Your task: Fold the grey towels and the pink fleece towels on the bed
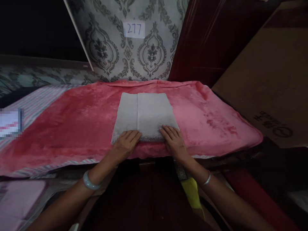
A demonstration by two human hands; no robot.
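A folded grey towel (pixel 150 110) lies on a pink plush blanket (pixel 79 112), with one fold line running front to back left of its middle. My left hand (pixel 127 142) rests on the towel's near left corner, its fingers stretched out over the cloth. On the near right corner lies my right hand (pixel 174 139), fingers slightly spread and flat on the fabric. Both thumbs are mostly hidden. The towel's near edge runs between the two hands.
Behind the blanket is a patterned wall with a paper (pixel 134 29) marked 277. A dark screen (pixel 40 29) stands at the left, a cardboard box (pixel 267 77) at the right. Striped cloth (pixel 45 99) shows beneath the blanket.
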